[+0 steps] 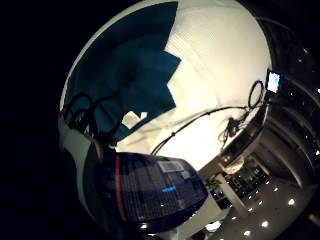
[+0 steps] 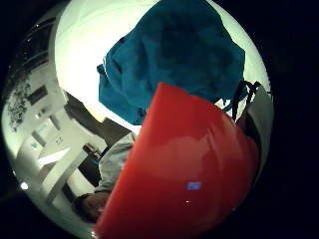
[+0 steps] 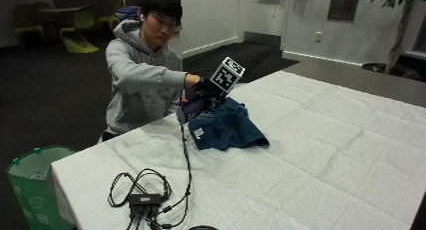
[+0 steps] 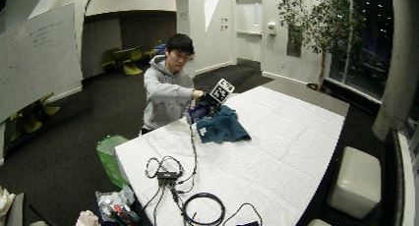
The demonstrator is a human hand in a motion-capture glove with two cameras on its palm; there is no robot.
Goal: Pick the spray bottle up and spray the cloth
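A teal cloth (image 3: 229,127) lies crumpled on the white table (image 3: 333,140), near the edge where the person sits. My gloved right hand (image 3: 204,88) grips the spray bottle (image 3: 192,109) and holds it tilted in the air just above the cloth's near side. The little finger side palm view has the bottle's dark blue labelled body (image 1: 150,192) close up, with the cloth (image 1: 130,75) beyond it. Its red top (image 2: 189,174) fills much of the thumb side palm view, and the cloth (image 2: 174,55) shows behind. The nozzle is hidden.
A black cable hub (image 3: 143,197) with looped cables lies near the table's front corner, and one cable runs from it up to my hand. A green bin (image 3: 33,185) stands on the floor beside that corner. A white cloth covers the table.
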